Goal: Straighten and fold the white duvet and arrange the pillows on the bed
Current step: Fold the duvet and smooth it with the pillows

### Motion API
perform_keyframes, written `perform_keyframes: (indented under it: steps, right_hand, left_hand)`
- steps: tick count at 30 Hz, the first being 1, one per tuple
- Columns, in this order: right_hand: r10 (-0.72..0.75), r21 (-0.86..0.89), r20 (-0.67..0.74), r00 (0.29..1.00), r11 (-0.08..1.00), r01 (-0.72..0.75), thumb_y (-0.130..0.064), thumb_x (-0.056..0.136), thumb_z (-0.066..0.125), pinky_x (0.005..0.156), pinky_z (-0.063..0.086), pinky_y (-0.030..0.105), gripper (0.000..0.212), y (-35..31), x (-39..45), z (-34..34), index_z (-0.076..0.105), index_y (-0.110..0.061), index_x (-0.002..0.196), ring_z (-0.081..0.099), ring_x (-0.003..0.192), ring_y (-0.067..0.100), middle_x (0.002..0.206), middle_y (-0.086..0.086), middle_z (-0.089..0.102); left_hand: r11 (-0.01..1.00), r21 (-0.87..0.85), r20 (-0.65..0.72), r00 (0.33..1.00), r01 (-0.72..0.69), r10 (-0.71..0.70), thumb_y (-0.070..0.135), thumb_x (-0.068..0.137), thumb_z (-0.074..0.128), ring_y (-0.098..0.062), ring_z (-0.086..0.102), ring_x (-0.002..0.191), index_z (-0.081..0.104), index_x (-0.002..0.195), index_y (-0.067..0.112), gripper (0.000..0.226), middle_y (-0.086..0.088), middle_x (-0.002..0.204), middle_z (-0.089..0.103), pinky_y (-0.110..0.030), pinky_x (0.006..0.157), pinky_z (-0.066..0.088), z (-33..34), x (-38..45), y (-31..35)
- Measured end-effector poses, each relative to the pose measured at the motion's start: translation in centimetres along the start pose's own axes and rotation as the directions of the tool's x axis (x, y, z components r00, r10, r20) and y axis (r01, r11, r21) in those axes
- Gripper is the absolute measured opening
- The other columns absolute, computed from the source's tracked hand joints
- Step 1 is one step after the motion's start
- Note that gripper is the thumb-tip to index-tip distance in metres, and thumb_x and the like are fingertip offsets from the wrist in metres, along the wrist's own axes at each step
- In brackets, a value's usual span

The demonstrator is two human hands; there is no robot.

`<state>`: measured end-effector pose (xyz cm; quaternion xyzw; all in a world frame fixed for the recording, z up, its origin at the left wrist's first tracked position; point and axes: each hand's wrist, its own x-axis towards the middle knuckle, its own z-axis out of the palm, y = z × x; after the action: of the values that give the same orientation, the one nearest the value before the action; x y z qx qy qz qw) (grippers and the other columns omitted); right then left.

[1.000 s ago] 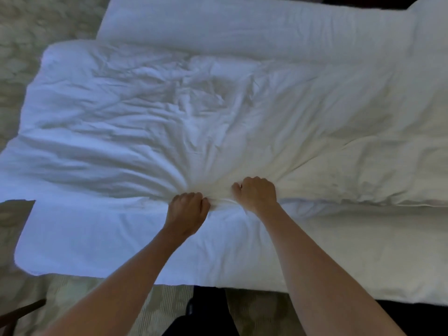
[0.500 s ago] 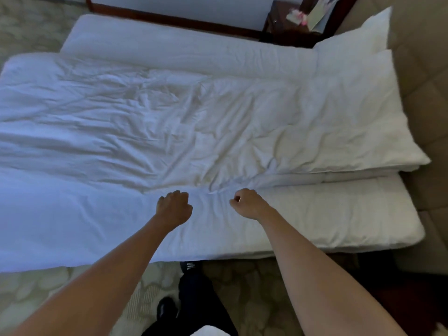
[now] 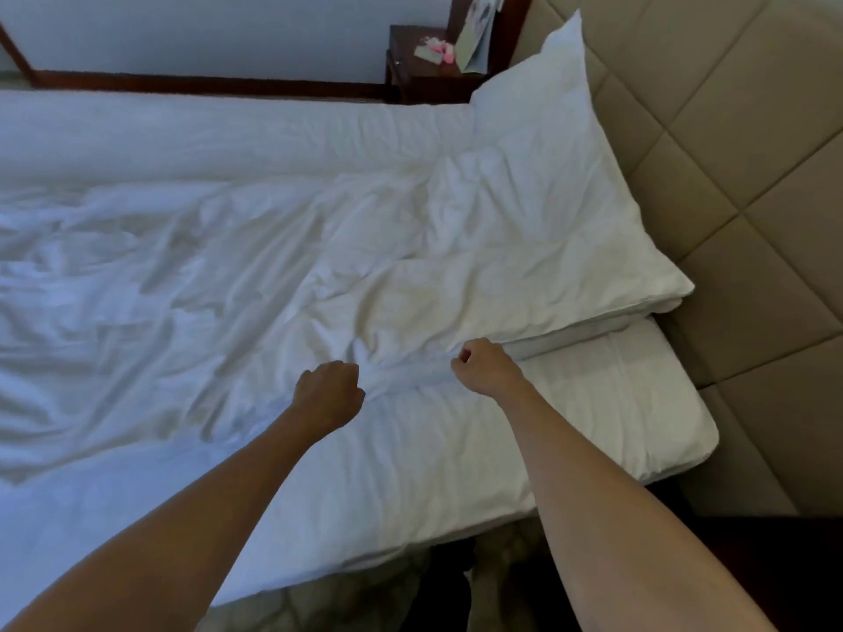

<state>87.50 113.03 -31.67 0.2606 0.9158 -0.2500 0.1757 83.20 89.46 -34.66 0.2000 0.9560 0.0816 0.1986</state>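
The wrinkled white duvet (image 3: 283, 275) lies spread across the bed, its right end reaching the headboard. My left hand (image 3: 329, 390) and my right hand (image 3: 484, 364) are both curled into fists on the duvet's near edge, about a hand's width apart. Each pinches the fabric, and creases bunch up between them. A white pillow corner (image 3: 563, 61) pokes up against the headboard at the top right; the rest of the pillow merges with the duvet. Below the duvet's edge shows the white mattress sheet (image 3: 606, 403).
A padded beige headboard (image 3: 739, 184) fills the right side. A dark wooden nightstand (image 3: 424, 73) with small pink and white items stands beyond the bed's far corner. Patterned carpet (image 3: 346, 602) and my dark trouser leg show below the bed's near edge.
My view and both hands have shifted along the duvet's near edge toward the headboard. The hands, close together a second ago, are now further apart.
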Motion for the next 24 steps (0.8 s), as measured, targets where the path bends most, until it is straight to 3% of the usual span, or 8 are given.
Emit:
perform_keyframes:
  steps: [5,8,11,15,17,19,21,24]
  right_hand:
    - [0.201,0.306,-0.133,0.97,0.94,-0.153,-0.025,0.09,0.053,0.077,0.051,0.034,0.013,14.5,10.6,-9.0,0.059,-0.015,0.094,0.06,0.092,0.029,0.098,0.008,0.064]
    - [0.368,0.496,-0.14,0.919,0.829,-0.257,-0.024,0.09,0.058,0.086,0.048,0.034,0.031,22.5,16.0,-13.4,0.055,-0.009,0.117,0.059,0.108,0.032,0.118,0.015,0.062]
    - [0.533,0.686,-0.113,0.838,0.652,-0.323,-0.034,0.088,0.066,0.092,0.045,0.037,0.063,27.9,20.9,-16.6,0.039,-0.007,0.138,0.051,0.121,0.035,0.138,0.019,0.047]
    - [0.659,0.886,-0.043,0.751,0.372,-0.275,-0.041,0.08,0.077,0.102,0.043,0.042,0.103,31.5,27.1,-19.2,0.012,-0.013,0.154,0.044,0.132,0.036,0.148,0.017,0.036]
    - [0.69,0.952,0.015,0.724,0.212,-0.221,-0.039,0.077,0.081,0.105,0.041,0.041,0.11,32.7,29.8,-19.6,0.007,-0.017,0.155,0.045,0.133,0.035,0.147,0.015,0.039]
    - [0.717,0.984,0.056,0.695,0.08,-0.162,-0.033,0.078,0.081,0.104,0.043,0.04,0.098,34.0,32.1,-19.8,0.019,-0.016,0.152,0.05,0.128,0.034,0.143,0.013,0.046]
    - [0.722,0.985,0.042,0.69,0.084,-0.149,-0.025,0.086,0.073,0.099,0.046,0.034,0.072,35.3,33.8,-20.1,0.035,-0.01,0.145,0.054,0.123,0.034,0.139,0.014,0.051]
    - [0.681,0.91,-0.254,0.687,0.409,-0.069,-0.02,0.097,0.056,0.097,0.046,0.032,0.041,36.8,35.1,-21.7,0.051,-0.005,0.134,0.057,0.118,0.03,0.13,0.013,0.059]
  left_hand:
    - [0.985,0.059,0.06,0.985,-0.165,0.162,0.024,0.093,0.047,-0.03,0.058,0.103,0.057,0.101,0.012,0.018,-0.008,0.105,0.059,-0.038,0.088,0.042,2.1,12.1,17.9]
    - [0.965,0.057,0.077,0.965,-0.254,0.25,0.025,0.094,0.046,-0.028,0.056,0.103,0.055,0.107,0.013,0.02,-0.006,0.108,0.057,-0.038,0.087,0.042,2.9,18.2,27.5]
    - [0.943,0.017,0.073,0.941,-0.333,0.331,0.028,0.094,0.048,-0.026,0.054,0.106,0.052,0.119,0.015,0.028,-0.004,0.115,0.055,-0.037,0.084,0.041,3.6,23.4,34.2]
    - [0.923,0.018,0.107,0.918,-0.385,0.381,0.036,0.094,0.05,-0.025,0.052,0.111,0.045,0.131,0.019,0.041,-0.002,0.129,0.051,-0.039,0.087,0.044,4.5,29.6,39.9]
    - [0.918,0.022,0.13,0.911,-0.397,0.391,0.037,0.095,0.051,-0.025,0.049,0.118,0.04,0.139,0.021,0.049,0.0,0.14,0.045,-0.041,0.091,0.045,5.4,31.9,41.7]
    - [0.911,0.033,0.142,0.904,-0.412,0.403,0.04,0.093,0.054,-0.026,0.045,0.125,0.033,0.145,0.023,0.058,0.001,0.148,0.039,-0.043,0.094,0.046,6.3,33.7,43.0]
    - [0.907,0.018,0.158,0.897,-0.421,0.414,0.044,0.09,0.058,-0.027,0.039,0.132,0.024,0.15,0.026,0.071,0.001,0.154,0.032,-0.045,0.096,0.047,7.4,35.1,43.9]
    - [0.901,-0.016,0.148,0.89,-0.434,0.431,0.054,0.084,0.059,-0.026,0.029,0.141,0.016,0.154,0.027,0.086,0.003,0.157,0.025,-0.048,0.101,0.044,8.5,37.0,45.5]
